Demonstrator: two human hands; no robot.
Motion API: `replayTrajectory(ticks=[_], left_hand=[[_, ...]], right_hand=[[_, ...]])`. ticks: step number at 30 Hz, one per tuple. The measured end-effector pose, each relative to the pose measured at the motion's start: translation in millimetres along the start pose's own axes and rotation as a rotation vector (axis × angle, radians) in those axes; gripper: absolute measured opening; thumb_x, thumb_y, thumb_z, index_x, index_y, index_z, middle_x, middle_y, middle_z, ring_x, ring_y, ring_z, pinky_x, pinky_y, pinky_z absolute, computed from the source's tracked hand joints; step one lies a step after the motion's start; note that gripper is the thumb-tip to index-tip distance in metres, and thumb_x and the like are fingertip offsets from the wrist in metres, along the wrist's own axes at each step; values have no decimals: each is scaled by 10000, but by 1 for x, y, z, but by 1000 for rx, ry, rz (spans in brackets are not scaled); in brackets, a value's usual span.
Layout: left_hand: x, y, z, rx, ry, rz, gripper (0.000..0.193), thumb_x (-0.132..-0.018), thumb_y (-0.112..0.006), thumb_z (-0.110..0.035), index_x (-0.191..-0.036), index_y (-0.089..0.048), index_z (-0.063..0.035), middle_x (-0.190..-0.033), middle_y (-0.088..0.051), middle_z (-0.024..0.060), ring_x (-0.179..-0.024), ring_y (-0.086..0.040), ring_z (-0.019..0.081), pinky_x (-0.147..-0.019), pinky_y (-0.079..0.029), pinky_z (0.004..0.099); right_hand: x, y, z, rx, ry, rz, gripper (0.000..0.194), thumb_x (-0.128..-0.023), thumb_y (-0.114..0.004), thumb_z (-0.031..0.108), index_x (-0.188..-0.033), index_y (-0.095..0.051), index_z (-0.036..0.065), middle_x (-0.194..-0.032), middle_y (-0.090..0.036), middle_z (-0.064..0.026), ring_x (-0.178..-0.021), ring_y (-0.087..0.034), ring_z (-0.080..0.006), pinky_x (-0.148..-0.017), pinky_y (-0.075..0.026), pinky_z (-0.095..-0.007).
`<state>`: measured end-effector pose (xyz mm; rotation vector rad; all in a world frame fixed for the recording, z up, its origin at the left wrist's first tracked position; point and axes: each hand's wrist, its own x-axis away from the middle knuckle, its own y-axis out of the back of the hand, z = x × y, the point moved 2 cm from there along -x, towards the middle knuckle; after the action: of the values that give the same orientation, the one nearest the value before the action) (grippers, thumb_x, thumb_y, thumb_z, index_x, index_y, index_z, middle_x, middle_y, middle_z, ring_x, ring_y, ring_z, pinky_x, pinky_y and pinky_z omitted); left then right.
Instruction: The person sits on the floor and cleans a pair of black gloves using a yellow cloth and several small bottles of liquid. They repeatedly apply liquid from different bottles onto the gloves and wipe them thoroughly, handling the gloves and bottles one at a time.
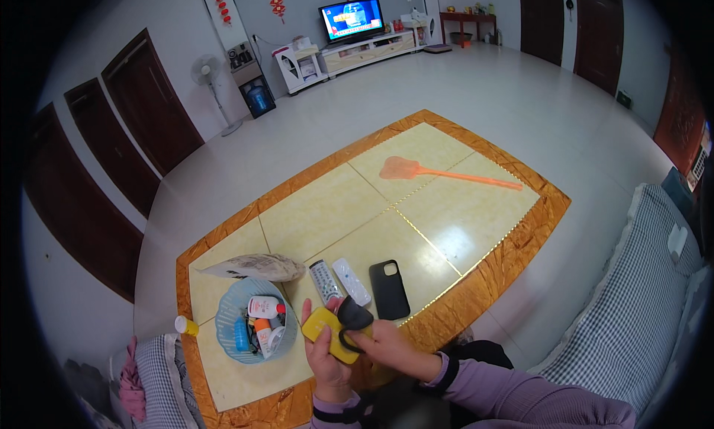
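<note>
My left hand (329, 367) grips a flat yellow object (322, 321) with rounded corners, its thumb lying across the face. From the right, my right hand (393, 346) holds a black rounded piece with a loop (355, 314) against the yellow object. What these two pieces are, and whether they are joined, I cannot tell. Just beyond my hands lie a grey remote control (326, 282), a white remote (352, 282) that looks wrapped in clear plastic, and a black phone case (389, 289) with a camera cutout.
On the tiled table (334, 206), left of my hands, a blue plastic basket (226, 326) holds bottles and small items. A plastic bag (262, 267) lies behind it, and a yellow-capped container (186, 326) stands at the left edge. An orange fly swatter (446, 174) lies farther back.
</note>
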<state>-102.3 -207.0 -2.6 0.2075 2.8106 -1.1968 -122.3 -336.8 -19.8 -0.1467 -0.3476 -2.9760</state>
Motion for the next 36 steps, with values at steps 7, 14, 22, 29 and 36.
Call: replayTrajectory(ticks=[7,14,22,29,36], left_hand=[[-11,28,-1,173,256,-220,595,-1026,-462,-467,-1475,-357,-91,-1261,-583,177,-1235,-522,332,-1036,-441,500],[19,16,36,692,410,-11,645,-1032,-346,-555,-1494,-366,-105,-1507,-410,155,-1393,-377,267,-1176,-282,410],[28,-7,48,13,310,-103,579,-1051,-337,-516,-1451,-423,-107,-1452,-471,62,-1341,-453,237,-1139,-349,371],[14,0,21,64,98,-122,794,-1011,-262,-647,-1531,-289,-49,-1562,-348,87,-1376,-408,256,-1157,-310,403],[2,-3,-4,-158,-97,-39,625,-1054,-411,-329,-1552,-199,-15,-1609,-251,121,-1418,-352,252,-1164,-295,385]], right_hand=[[15,-20,20,318,711,-132,639,-890,-647,341,-1442,-461,77,-1545,-360,-190,-1447,-307,-392,-1183,-193,-544],[6,-22,12,530,765,-135,573,-911,-589,389,-1408,-512,115,-1532,-380,-175,-1436,-293,-431,-1162,-194,-615],[-15,-1,1,153,518,-369,341,-920,-593,295,-1159,-648,59,-1115,-645,-217,-1048,-592,-434,-1034,-413,-490],[3,-37,-8,-110,460,-197,374,-899,-663,244,-1204,-624,31,-1173,-643,-219,-1075,-622,-384,-914,-497,-403],[3,-40,-17,-279,364,-132,391,-905,-660,142,-1269,-588,19,-1168,-661,-113,-1067,-621,-216,-938,-487,-344]])
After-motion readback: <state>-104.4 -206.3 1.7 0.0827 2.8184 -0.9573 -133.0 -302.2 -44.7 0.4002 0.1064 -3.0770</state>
